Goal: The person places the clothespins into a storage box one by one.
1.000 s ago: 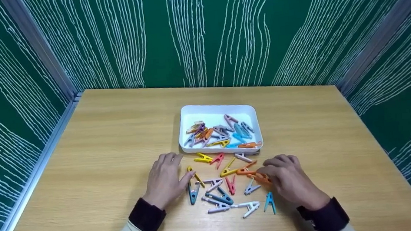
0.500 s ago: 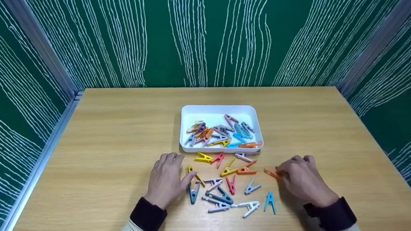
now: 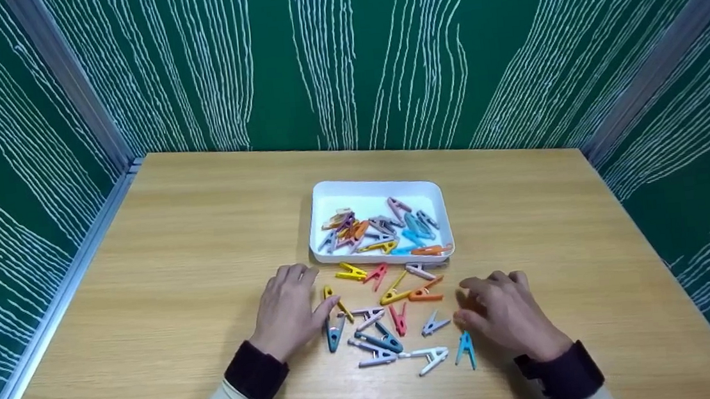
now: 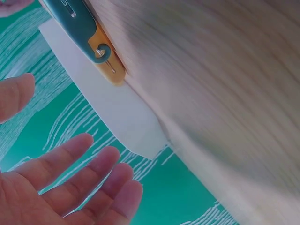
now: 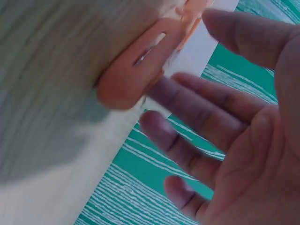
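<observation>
My left hand (image 3: 288,311) hovers with relaxed fingers beside a yellow clothespin (image 3: 338,304) and a dark teal clothespin (image 3: 335,335), its thumb overlapping the yellow one in the head view. Its palm holds nothing in the left wrist view. Over on the right, my right hand (image 3: 508,315) has thumb and fingers spread apart. An orange clothespin (image 5: 136,70) lies on the table at its fingertips in the right wrist view; the hand hides it from the head camera. Near that hand are a light blue clothespin (image 3: 466,349) and a grey-blue clothespin (image 3: 434,323).
A white tray (image 3: 354,190) holding several mixed clothespins stands behind the loose ones. Between my hands lie more, among them a red clothespin (image 3: 399,320), a white clothespin (image 3: 432,358) and another orange clothespin (image 3: 426,291). Green patterned walls (image 3: 272,59) enclose the wooden table (image 3: 201,206).
My right hand pulled an orange clothespin rightward out of the pile, then let go of it and spread its fingers, shifting slightly back left. The left hand has stayed put.
</observation>
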Demonstrator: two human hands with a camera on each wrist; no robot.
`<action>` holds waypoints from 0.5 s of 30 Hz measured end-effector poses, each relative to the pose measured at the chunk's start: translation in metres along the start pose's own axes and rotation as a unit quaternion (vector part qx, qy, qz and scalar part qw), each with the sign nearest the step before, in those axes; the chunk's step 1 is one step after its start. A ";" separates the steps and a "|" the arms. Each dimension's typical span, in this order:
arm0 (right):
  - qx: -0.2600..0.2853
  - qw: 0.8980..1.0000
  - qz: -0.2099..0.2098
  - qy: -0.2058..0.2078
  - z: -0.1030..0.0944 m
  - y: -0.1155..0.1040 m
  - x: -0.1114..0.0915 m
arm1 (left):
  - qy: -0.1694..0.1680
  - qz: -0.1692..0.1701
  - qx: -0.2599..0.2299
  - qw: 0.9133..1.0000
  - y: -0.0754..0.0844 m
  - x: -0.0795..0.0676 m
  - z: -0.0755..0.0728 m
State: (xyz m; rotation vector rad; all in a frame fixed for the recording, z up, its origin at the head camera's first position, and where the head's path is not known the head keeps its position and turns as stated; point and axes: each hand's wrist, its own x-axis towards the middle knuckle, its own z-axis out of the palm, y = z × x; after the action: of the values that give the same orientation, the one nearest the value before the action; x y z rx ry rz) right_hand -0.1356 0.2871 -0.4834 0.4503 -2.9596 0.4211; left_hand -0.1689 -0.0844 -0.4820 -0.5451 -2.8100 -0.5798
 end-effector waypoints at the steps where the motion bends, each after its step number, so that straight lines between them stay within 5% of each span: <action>1: 0.010 1.000 -0.006 -0.010 0.000 -0.001 0.000 | 0.001 0.000 0.000 1.000 0.000 0.000 0.000; 9: 0.045 0.994 -0.032 -0.095 -0.014 -0.004 -0.004 | 0.001 -0.003 -0.002 1.000 0.000 0.000 0.000; 15: 0.023 0.991 0.070 -0.113 -0.027 -0.009 -0.008 | -0.001 -0.008 -0.006 1.000 0.000 0.000 -0.001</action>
State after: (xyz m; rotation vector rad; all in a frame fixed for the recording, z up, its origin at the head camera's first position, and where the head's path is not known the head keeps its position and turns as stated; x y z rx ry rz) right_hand -0.1234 0.2889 -0.4567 0.3153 -3.2194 0.4835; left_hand -0.1691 -0.0847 -0.4814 -0.5257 -2.8182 -0.5988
